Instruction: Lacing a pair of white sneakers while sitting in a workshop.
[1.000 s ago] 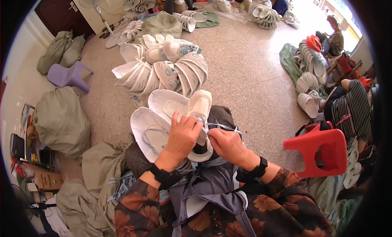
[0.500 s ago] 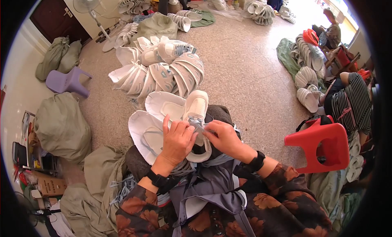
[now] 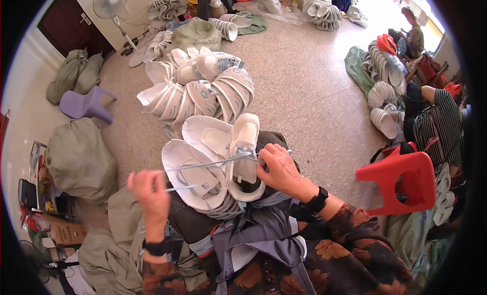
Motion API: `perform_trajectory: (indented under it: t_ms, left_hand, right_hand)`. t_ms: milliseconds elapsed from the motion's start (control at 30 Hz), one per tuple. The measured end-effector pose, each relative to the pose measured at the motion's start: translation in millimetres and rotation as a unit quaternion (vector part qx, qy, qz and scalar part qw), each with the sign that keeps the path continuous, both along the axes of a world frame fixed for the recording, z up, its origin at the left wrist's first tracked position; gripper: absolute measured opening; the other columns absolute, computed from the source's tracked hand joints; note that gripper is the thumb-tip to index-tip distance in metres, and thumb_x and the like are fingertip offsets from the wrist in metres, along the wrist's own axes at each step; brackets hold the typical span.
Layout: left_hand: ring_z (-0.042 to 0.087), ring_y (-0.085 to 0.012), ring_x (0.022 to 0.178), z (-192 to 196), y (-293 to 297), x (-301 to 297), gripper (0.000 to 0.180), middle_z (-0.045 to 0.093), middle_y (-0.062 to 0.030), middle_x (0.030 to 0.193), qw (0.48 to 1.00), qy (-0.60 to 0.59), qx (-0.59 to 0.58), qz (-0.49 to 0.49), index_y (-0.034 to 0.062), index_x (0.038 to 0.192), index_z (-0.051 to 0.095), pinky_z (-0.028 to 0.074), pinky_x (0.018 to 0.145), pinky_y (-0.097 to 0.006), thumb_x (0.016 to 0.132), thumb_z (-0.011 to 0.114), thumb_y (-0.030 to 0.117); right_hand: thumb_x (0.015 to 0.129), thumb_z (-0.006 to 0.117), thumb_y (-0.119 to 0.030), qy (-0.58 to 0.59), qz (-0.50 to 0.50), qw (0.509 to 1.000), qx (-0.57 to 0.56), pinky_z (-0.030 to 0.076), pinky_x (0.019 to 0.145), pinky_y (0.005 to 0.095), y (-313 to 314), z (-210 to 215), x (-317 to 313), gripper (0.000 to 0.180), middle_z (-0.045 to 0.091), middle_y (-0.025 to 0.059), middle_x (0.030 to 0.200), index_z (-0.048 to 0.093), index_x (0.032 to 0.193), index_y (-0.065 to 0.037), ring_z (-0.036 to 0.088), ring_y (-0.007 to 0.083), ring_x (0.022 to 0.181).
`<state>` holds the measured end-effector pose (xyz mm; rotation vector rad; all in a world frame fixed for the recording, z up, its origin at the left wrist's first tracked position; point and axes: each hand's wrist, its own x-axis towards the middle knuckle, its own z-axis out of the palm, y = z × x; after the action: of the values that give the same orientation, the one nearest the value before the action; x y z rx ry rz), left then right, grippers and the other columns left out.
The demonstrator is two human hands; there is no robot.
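On my lap a white shoe upper (image 3: 246, 131) points toe away from me, its blue-grey shoelace (image 3: 208, 164) threaded at the tongue. My left hand (image 3: 150, 196), slightly blurred, is closed on the lace well to the left, and the lace runs taut from the shoe to it. At the shoe's right edge my right hand (image 3: 280, 168) pinches the lace by the eyelets; its fingertips are partly hidden. Two more open white uppers (image 3: 188, 174) lie stacked just left of the shoe, with several layers beneath. A grey apron (image 3: 253, 224) covers my lap.
A curved row of white shoe uppers (image 3: 203, 94) sits on the floor ahead. At right stands a red stool (image 3: 373, 175), near a person in a striped top (image 3: 439, 125). Left are a purple stool (image 3: 83, 104) and a large green sack (image 3: 81, 163). Other people sit farther back.
My left hand has swung from the shoe out to the left, drawing the lace out taut. My right hand stays at the shoe, shifted only slightly.
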<state>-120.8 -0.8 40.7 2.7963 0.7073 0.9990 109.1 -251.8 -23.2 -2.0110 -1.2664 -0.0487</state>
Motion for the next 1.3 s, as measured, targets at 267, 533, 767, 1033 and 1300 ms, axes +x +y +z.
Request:
perform_trajectory:
  t_ms: [267, 533, 767, 1033, 1300]
  left_hand:
    - [0.047, -0.0113, 0.075, -44.1, 63.8, -254.0, 0.014, 0.052, 0.0006, 0.078, 0.947, -0.154, -0.131, 0.248, -0.0006, 0.086, 0.056, 0.045, 0.070, -0.029, 0.096, 0.062, 0.008]
    - [0.054, -0.0152, 0.074, -72.2, 65.6, -273.2, 0.010, 0.057, -0.0049, 0.078, 0.924, 0.010, -0.267, 0.273, -0.0017, 0.094, 0.062, 0.047, 0.070, -0.031, 0.092, 0.065, 0.008]
    - [0.060, -0.0324, 0.102, -6.4, -51.8, 10.0, 0.028, 0.063, -0.0122, 0.103, 0.992, 0.024, -0.059, -0.105, 0.0050, 0.104, 0.066, 0.042, 0.102, -0.048, 0.077, 0.074, 0.005]
    - [0.060, -0.0308, 0.106, -47.9, -69.5, 123.5, 0.021, 0.061, -0.0124, 0.103, 0.970, 0.089, -0.022, -0.224, 0.0037, 0.104, 0.064, 0.038, 0.106, -0.051, 0.083, 0.064, 0.006]
    - [0.064, -0.0378, 0.080, -54.4, -58.2, 84.9, 0.025, 0.064, -0.0179, 0.092, 0.939, 0.022, -0.259, -0.225, 0.0002, 0.110, 0.063, 0.051, 0.070, -0.042, 0.088, 0.053, -0.005]
  right_hand:
    - [0.075, 0.065, -0.008, 0.021, 0.017, 0.999, 0.018, 0.042, 0.082, 0.0429, 5.6, 2.7, -2.4, 0.021, 0.055, 0.0127, 0.094, 0.056, 0.094, -0.005, 0.054, 0.0331, 0.093]
    - [0.079, 0.066, -0.010, 0.074, 0.022, 0.997, -0.001, 0.044, 0.090, 0.0438, 7.8, 1.6, -8.5, 0.037, 0.058, 0.0174, 0.105, 0.054, 0.113, -0.003, 0.057, 0.0361, 0.102]
    - [0.083, 0.067, -0.011, 0.145, -0.006, 0.989, 0.014, 0.048, 0.089, 0.0441, 2.7, -4.4, -21.3, 0.052, 0.058, 0.0207, 0.116, 0.048, 0.129, 0.002, 0.060, 0.0371, 0.100]
    - [0.083, 0.063, -0.007, 0.168, 0.002, 0.985, 0.025, 0.049, 0.096, 0.0435, 7.6, -15.7, -26.8, 0.055, 0.055, 0.0248, 0.126, 0.046, 0.133, 0.005, 0.059, 0.0441, 0.111]
    - [0.083, 0.061, -0.005, 0.203, 0.051, 0.977, 0.038, 0.048, 0.100, 0.0446, 15.0, -25.3, -14.1, 0.051, 0.055, 0.0261, 0.126, 0.049, 0.131, 0.005, 0.056, 0.0448, 0.116]
